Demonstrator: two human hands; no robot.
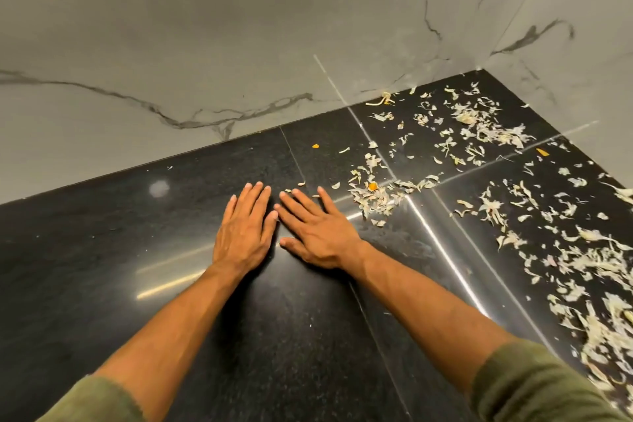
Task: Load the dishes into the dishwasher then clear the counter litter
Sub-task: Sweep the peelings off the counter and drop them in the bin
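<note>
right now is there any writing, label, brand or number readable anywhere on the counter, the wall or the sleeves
None: no text, label, brand or number shows in the head view.
The black counter carries only pale vegetable peelings and a few orange bits.
The marble wall has grey veins only.
The green sleeves are plain.

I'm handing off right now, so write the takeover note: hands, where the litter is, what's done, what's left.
Left hand and right hand: both flat on the black counter, fingers straight, holding nothing.
Vegetable peelings are scattered over the counter's right side into the corner, with a few orange bits among them.
Done: no dishes or dishwasher in view, so loading cannot be confirmed.
Left: gather and clear all the peelings.
</note>
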